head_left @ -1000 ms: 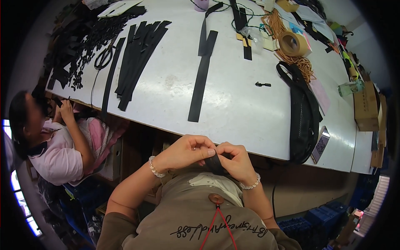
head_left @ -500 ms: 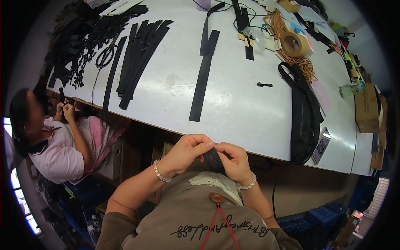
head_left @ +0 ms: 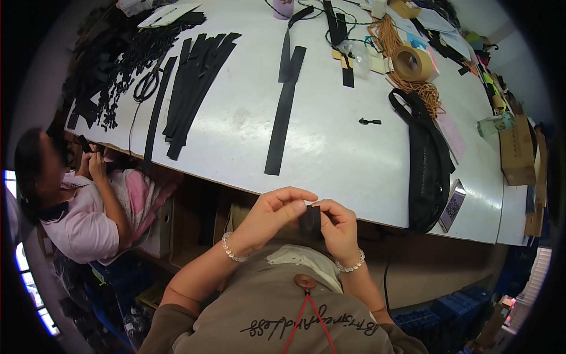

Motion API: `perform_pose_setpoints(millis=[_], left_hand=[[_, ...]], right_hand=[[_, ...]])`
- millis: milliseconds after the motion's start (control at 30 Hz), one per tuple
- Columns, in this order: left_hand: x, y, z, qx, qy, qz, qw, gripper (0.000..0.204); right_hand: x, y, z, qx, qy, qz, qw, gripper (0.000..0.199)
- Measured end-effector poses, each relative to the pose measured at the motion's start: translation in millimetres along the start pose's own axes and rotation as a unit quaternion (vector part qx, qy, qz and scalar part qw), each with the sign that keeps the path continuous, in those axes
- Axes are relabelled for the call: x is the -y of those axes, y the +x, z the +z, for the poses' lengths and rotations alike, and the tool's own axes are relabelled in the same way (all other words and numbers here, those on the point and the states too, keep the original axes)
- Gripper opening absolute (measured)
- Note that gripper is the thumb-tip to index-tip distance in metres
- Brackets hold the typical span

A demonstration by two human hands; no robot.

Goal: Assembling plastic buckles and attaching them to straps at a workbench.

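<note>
A small black piece of fabric [head_left: 309,222] is pinched between both my hands, just in front of my chest and below the near edge of the white table [head_left: 330,153]. My left hand [head_left: 272,215] grips its left side with thumb and fingers. My right hand [head_left: 339,227] holds its right side. Each of my wrists wears a bead bracelet. On the table beyond my hands lies a long black strap [head_left: 284,112].
A black bag [head_left: 429,159] and a phone [head_left: 451,205] lie at the right. A bundle of black strips [head_left: 197,82], scissors [head_left: 147,82], a tape roll [head_left: 413,64], orange cord and a small black clip [head_left: 369,121] are farther off. A seated person [head_left: 88,200] works at the left.
My hands have shifted slightly and the black piece shows more between the fingers. The person at the left has lowered their hands a little.
</note>
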State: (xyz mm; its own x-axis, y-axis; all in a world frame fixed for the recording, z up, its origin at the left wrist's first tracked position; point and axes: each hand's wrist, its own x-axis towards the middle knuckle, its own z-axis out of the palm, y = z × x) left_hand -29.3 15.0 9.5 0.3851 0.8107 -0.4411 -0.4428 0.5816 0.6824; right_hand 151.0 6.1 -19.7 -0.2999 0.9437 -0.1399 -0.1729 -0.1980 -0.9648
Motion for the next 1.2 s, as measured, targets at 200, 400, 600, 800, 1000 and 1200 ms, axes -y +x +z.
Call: perform_pose_setpoints(millis=[200,400,600,800,1000,1200], left_hand=[[4,0,1,-0.021,0.143,0.135,0.980,0.021],[-3,-7,-2,-0.051,0.224,0.171,0.958,0.014],[-3,-2,-5,-0.051,0.218,0.149,0.963,0.011],[18,-2,-11,-0.007,-0.128,-0.039,0.991,0.009],[30,-5,-12,0.008,-0.141,-0.037,0.989,0.008],[26,-11,-6,-0.023,-0.111,-0.026,0.993,0.011]], right_hand=[[24,7,-1,-0.074,-0.160,-0.139,0.974,0.015],[53,11,-2,-0.019,-0.287,-0.191,0.938,0.012],[64,14,0,0.003,-0.295,-0.085,0.952,0.007],[56,10,11,0.000,-0.309,-0.121,0.943,0.009],[54,-1,16,0.016,-0.328,-0.098,0.940,0.011],[38,-7,20,-0.013,-0.332,-0.227,0.915,0.013]])
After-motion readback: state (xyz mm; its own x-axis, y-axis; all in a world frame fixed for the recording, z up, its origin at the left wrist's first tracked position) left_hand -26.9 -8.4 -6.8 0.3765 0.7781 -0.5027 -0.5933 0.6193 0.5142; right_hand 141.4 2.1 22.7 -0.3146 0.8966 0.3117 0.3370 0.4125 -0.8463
